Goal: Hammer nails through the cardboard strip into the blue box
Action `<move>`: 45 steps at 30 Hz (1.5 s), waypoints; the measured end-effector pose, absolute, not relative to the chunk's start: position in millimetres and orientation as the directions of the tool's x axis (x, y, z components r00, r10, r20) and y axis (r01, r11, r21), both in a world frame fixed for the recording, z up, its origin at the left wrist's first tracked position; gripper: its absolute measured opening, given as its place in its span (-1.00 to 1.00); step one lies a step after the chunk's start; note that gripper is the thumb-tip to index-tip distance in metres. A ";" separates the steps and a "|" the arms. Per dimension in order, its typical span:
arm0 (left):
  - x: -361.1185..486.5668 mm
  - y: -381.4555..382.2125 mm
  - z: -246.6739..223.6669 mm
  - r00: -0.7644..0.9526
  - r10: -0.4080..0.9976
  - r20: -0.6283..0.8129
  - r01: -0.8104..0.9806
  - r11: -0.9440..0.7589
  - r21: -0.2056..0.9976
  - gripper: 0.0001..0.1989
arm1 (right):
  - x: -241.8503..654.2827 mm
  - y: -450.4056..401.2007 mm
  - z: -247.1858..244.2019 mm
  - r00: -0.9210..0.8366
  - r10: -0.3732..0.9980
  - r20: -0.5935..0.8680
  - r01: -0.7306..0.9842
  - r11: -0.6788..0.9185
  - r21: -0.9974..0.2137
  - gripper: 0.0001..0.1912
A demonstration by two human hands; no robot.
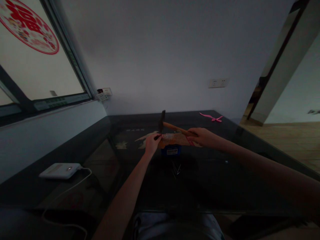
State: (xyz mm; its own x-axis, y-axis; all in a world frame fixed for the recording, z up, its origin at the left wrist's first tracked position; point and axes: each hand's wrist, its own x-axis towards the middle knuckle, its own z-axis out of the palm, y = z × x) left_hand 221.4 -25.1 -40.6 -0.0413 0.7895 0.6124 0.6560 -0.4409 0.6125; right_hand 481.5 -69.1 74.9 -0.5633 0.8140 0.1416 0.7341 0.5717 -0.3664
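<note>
My right hand (200, 136) is closed around the wooden handle of a hammer (175, 128). The hammer's dark metal head (162, 121) is upright, just above the fingertips of my left hand (152, 142). Those fingers are pinched together at the left end of a long piece with a speckled tan surface (176, 138); whatever they hold is too small to make out. The piece lies across a blue box with a white label (171, 150). In front of the box, several thin, shiny nail-like pieces (177, 170) lie on the dark table (205, 186).
A white power bank (60, 170) with a white cable (72, 187) lies at the table's left. Near the back right corner is a pink ribbon (212, 117). A wall with sockets (218, 83) stands behind the table, and a window (50, 73) is at the left.
</note>
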 end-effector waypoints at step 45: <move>222.1 -27.4 -38.2 -0.033 0.796 0.605 0.670 -0.432 0.604 -0.87 | 481.4 -74.4 68.5 -0.548 0.824 0.145 0.704 0.547 -0.453 -0.87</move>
State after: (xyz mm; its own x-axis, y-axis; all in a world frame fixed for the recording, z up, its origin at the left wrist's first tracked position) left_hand 222.1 -27.4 -38.2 -0.0328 0.7957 0.6048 0.6698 -0.4316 0.6042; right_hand 481.4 -74.4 68.5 -0.5476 0.8241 0.1448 0.7038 0.5472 -0.4530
